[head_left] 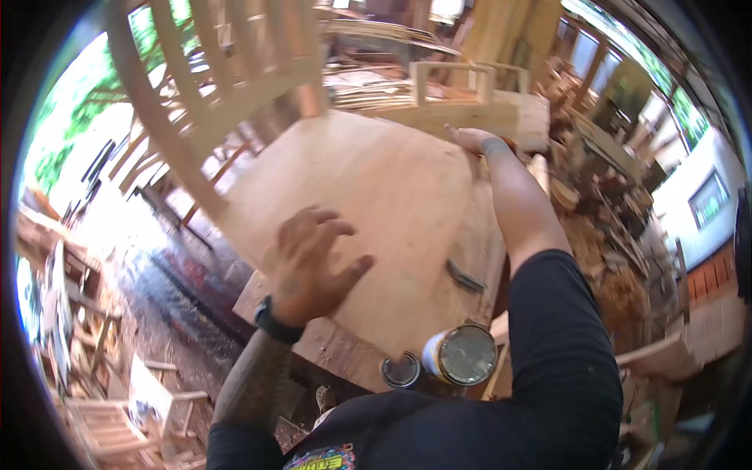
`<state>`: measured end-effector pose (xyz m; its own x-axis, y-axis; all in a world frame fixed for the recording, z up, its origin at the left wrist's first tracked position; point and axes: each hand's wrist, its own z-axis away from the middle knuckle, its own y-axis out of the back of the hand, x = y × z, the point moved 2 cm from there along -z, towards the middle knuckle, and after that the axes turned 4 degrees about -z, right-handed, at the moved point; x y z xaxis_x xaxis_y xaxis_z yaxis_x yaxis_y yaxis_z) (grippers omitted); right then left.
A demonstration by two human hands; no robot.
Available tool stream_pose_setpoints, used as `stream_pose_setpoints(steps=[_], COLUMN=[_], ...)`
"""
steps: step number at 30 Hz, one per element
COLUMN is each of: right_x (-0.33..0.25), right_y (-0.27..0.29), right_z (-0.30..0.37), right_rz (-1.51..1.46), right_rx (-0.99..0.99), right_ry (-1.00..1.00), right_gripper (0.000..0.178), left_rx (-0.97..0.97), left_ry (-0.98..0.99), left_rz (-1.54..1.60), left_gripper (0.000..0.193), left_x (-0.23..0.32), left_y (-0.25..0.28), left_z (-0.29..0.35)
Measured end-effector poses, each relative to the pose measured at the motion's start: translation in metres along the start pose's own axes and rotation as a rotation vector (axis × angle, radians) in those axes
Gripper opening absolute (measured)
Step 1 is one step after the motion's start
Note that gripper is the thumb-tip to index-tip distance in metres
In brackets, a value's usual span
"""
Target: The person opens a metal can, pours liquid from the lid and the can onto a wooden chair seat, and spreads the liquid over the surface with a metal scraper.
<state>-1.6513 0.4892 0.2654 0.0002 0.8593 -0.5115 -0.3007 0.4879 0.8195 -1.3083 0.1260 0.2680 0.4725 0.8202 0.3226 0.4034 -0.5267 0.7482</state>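
Note:
A pale wooden chair with a slatted back [204, 102] stands in front of me, its broad flat seat [384, 204] turned up. Over the near left part of the seat is my left hand [313, 262], blurred, fingers spread and nothing in them; I cannot tell if it touches the wood. My right arm reaches to the far right edge of the seat, where my right hand [470, 139] is small and its fingers are mostly hidden. A dark, narrow curved piece [466, 276] lies on the right side of the seat.
Close to my body stand a larger can [467, 355] and a smaller dark can [401, 370]. Beyond the seat is another pale wooden frame [454, 117]. Wood offcuts [619, 290] pile up at the right. Chair parts [110, 423] lie at the lower left.

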Motion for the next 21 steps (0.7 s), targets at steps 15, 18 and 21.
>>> stream_pose_setpoints(steps=[15,18,21], right_x=[0.377,0.421,0.524], right_y=[-0.190,-0.214,-0.139], right_z=[-0.131,-0.193,-0.245], right_rz=[0.292,0.412,0.297], right_rx=[-0.114,0.019,0.037], right_ry=[-0.312,-0.228,-0.316], right_gripper=[0.067,0.064,0.063], left_rx=[-0.551,-0.507,-0.447], left_ry=[-0.096,0.055,0.060], left_rz=[-0.310,-0.165,0.048], left_gripper=[0.092,0.099,0.099], left_x=[0.017,0.022,0.005], left_y=[-0.048,-0.053,-0.060], left_z=[-0.042,-0.048,-0.041])
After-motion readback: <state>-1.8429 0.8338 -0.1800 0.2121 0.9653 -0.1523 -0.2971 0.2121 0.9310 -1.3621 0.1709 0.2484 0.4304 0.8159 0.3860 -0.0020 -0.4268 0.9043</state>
